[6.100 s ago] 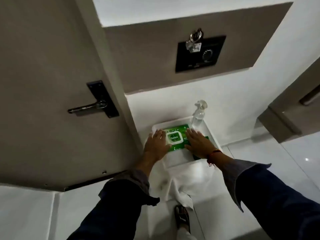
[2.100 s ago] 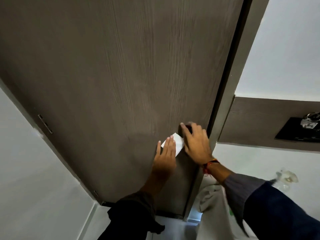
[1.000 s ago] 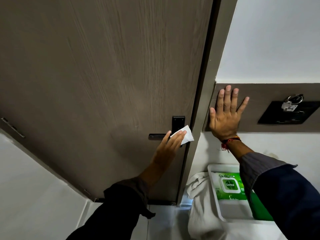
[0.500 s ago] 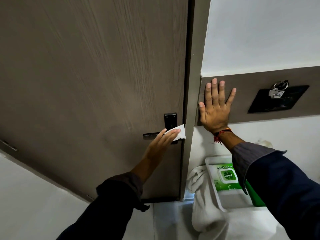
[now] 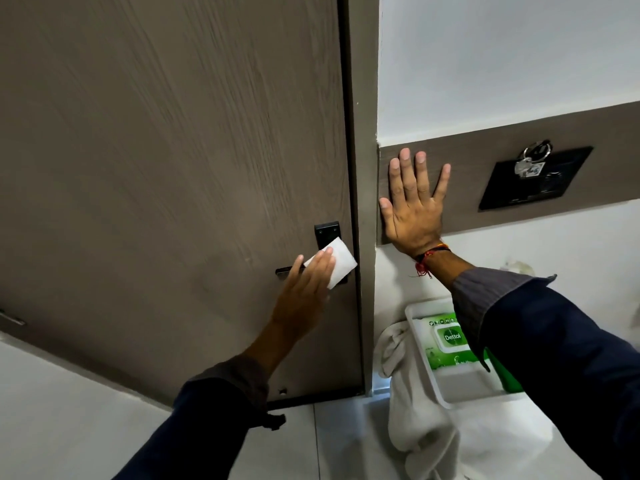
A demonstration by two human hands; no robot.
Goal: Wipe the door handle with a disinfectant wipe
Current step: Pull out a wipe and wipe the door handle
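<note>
Head view, and the left hand [image 5: 304, 289] is on the job: fingers together and flat, pressing a white wipe [image 5: 334, 266] against the door [image 5: 173, 168] at centre frame. The wipe covers the inner end of the handle [image 5: 285, 270], right under the black plate [image 5: 326, 233], with only the dark lever tip poking out to the left of the fingers. A flat palm like that looks chosen to spread pressure across the metal rather than pinch it. Just right of the frame, the right hand [image 5: 412, 209] is splayed wide, fingers apart, palm on the brown panel [image 5: 588, 126], most likely a brace for balance while leaning in. Lower right, the green pack [image 5: 446, 341] sits in a white tray [image 5: 460, 389], near enough to grab another sheet, with a cloth [image 5: 415, 427] draped beside it.
</note>
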